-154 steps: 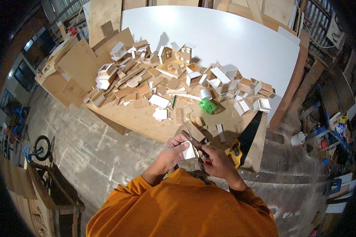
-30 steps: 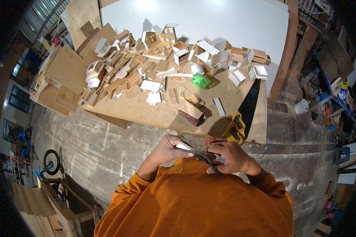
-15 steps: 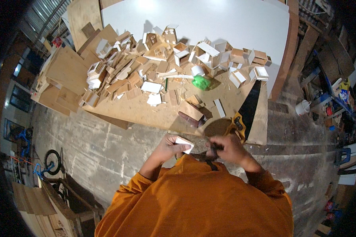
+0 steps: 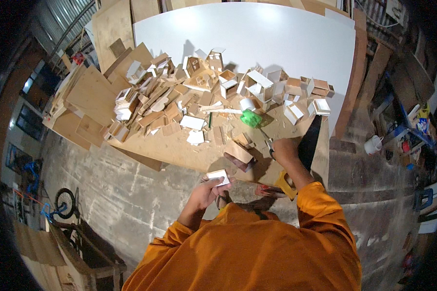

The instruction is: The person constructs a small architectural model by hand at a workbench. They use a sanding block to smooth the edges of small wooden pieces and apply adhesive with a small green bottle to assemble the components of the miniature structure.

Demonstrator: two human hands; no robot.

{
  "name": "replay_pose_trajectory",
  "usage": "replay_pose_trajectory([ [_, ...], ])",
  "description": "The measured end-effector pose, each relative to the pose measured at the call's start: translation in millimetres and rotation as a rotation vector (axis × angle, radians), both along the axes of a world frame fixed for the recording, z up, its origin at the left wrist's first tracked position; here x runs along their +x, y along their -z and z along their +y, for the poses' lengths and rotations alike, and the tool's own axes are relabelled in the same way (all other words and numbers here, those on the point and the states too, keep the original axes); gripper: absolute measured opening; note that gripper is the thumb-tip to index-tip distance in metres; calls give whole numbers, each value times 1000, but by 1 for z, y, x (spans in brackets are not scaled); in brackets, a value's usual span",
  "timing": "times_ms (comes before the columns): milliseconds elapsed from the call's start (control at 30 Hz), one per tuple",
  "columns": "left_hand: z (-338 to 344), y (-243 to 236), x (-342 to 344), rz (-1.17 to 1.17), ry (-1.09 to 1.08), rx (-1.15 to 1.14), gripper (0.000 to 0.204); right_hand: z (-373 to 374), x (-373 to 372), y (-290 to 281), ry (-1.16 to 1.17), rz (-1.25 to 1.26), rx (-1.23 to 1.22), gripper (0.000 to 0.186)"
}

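The right hand (image 4: 285, 150) grips scissors (image 4: 267, 140) near the green bundle (image 4: 251, 118); the left hand (image 4: 209, 190), bodyward of it, pinches a white piece (image 4: 218, 176).

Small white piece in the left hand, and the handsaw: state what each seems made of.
Small white piece: perhaps painted or laminated wood board; smooth white face, tan edge. Handsaw: blade probably dark-finished metal, thin and flat; handle likely plastic, bright yellow.

Holds the left forearm (image 4: 192, 214) bent in close before the torso (image 4: 247, 247), with the left hand (image 4: 206, 193) closed in a pinch, thumb (image 4: 212, 183) on top. Stretches the right forearm (image 4: 300, 174) forward and farther out, with the back of the right hand (image 4: 285, 150) turned upward. Seems curled into a grip there, though partly hidden from above.
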State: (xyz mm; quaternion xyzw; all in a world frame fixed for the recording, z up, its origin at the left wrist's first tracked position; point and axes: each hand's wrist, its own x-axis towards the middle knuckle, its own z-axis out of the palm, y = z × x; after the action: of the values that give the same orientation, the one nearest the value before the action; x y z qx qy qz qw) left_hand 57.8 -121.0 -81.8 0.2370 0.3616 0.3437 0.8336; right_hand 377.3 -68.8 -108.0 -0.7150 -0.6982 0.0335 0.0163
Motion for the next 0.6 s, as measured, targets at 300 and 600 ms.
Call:
replay_pose_trajectory([
  [300,4,14,-13,194,-131,237,22,25,12,8,-60,-11,-84,10],
  [600,17,30,-20,207,-147,340,27,24,14,12,-222,115,-42,25],
])
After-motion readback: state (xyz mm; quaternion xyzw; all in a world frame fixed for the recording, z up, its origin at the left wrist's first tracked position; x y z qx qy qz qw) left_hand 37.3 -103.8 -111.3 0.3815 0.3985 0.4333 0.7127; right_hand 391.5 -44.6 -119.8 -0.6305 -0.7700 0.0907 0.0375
